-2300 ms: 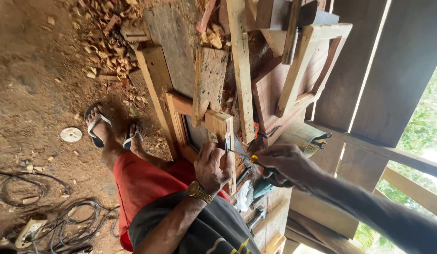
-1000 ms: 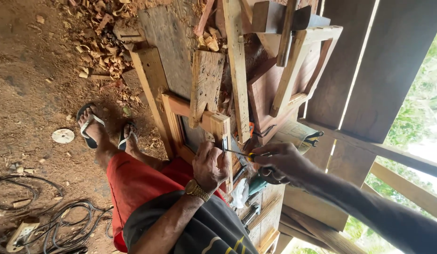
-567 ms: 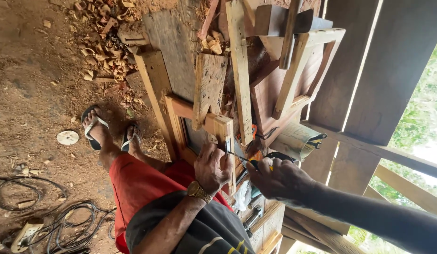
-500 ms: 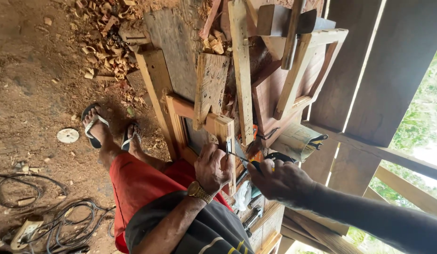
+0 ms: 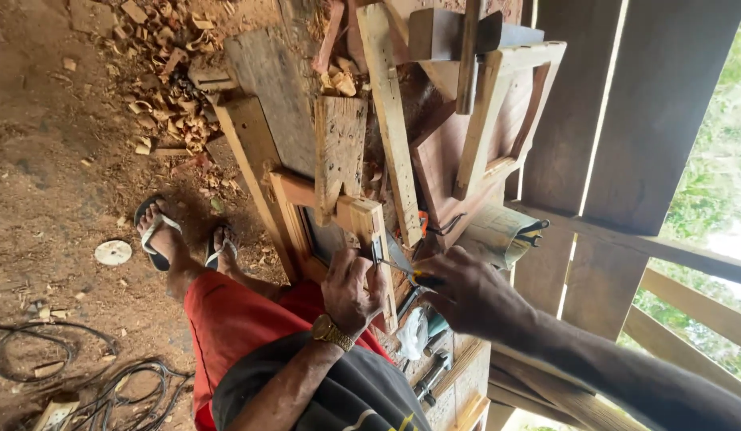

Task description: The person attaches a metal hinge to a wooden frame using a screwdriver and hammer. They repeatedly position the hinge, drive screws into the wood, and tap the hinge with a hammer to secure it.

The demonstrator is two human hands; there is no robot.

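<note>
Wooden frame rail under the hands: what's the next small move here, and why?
Probably draw the pointed marking tool along the edge of the metal ruler. The left hand pins the ruler flat on the pale frame rail, and the right hand holds the tool with its tip right beside the ruler, so a line looks set up.

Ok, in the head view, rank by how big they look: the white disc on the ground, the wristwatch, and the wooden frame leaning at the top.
1. Wooden frame, by far.
2. White disc.
3. Wristwatch; it looks close to the disc in size and sits nearer the camera, so that order is unsure.
</note>
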